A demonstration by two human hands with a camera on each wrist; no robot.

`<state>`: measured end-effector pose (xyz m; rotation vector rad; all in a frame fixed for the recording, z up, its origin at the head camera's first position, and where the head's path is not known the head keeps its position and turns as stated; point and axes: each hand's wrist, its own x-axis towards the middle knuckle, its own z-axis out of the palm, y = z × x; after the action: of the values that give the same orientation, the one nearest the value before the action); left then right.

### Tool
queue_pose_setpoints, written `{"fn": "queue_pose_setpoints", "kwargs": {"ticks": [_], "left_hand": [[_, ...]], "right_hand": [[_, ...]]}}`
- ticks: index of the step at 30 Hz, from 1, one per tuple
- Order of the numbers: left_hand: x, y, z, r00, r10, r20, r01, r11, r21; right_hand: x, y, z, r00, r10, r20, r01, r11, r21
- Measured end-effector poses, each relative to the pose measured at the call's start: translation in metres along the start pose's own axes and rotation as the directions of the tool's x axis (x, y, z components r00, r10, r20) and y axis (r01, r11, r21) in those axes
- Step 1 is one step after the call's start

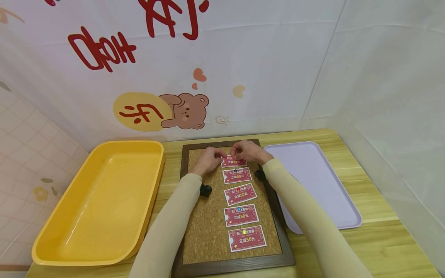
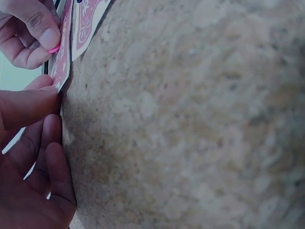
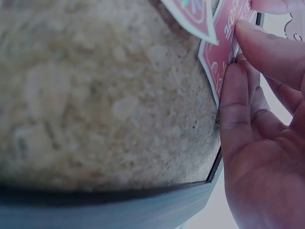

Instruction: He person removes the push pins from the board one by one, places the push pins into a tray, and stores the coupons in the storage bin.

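Worktop (image 1: pixel 347 154) of pale wood is seen under a deep yellow plastic tub (image 1: pixel 104 200) on the left and a flat lilac tray (image 1: pixel 313 181) on the right. Between them a dark-framed cork board (image 1: pixel 205 227) is laid, with five red paper coupons set in a column. The topmost red coupon (image 1: pixel 234 162) sits at the far end of the board and is pinched at its left edge by the left hand (image 1: pixel 208 160), whose grip is clamped on it. A small pink pin (image 2: pixel 54 48) is pressed onto the coupon by the right hand (image 1: pixel 248 151), fingers together on it.
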<state>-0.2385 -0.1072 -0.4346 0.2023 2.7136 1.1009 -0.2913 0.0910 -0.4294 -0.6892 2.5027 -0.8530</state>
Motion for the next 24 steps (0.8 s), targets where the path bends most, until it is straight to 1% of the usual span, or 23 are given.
{"fn": "queue_pose_setpoints", "kwargs": {"ticks": [6,8,10,12,15,17,20,24], "left_hand": [[-0.001,0.001,-0.003,1.000,0.012,0.008,-0.011,1.000,-0.020],[-0.002,0.001,-0.003,1.000,0.012,-0.003,-0.012,1.000,-0.020],[-0.002,0.001,-0.003,0.999,0.006,-0.040,-0.007,1.000,-0.026],[-0.004,0.001,-0.003,0.996,-0.007,-0.091,0.004,0.999,-0.036],[-0.008,0.002,-0.004,0.986,-0.016,-0.168,0.006,0.998,-0.061],[-0.012,0.005,-0.007,0.979,-0.003,-0.202,-0.011,0.998,-0.070],[-0.017,0.010,-0.013,0.975,0.023,-0.219,-0.041,0.996,-0.081],[-0.025,0.019,-0.021,0.976,0.057,-0.211,-0.082,0.991,-0.108]], "right_hand": [[-0.004,-0.002,-0.004,1.000,-0.002,0.005,0.001,0.999,0.043],[-0.005,-0.002,-0.005,1.000,0.002,0.000,-0.002,0.998,0.056],[-0.008,-0.004,-0.007,1.000,0.004,-0.020,-0.002,0.998,0.059],[-0.011,-0.005,-0.008,0.999,-0.001,-0.042,0.004,0.997,0.072],[-0.018,-0.009,-0.011,0.996,-0.021,-0.082,0.028,0.996,0.085],[-0.023,-0.012,-0.013,0.994,-0.045,-0.100,0.056,0.992,0.110],[-0.033,-0.018,-0.017,0.987,-0.084,-0.135,0.102,0.986,0.130],[-0.045,-0.026,-0.023,0.976,-0.119,-0.184,0.148,0.977,0.153]]}}
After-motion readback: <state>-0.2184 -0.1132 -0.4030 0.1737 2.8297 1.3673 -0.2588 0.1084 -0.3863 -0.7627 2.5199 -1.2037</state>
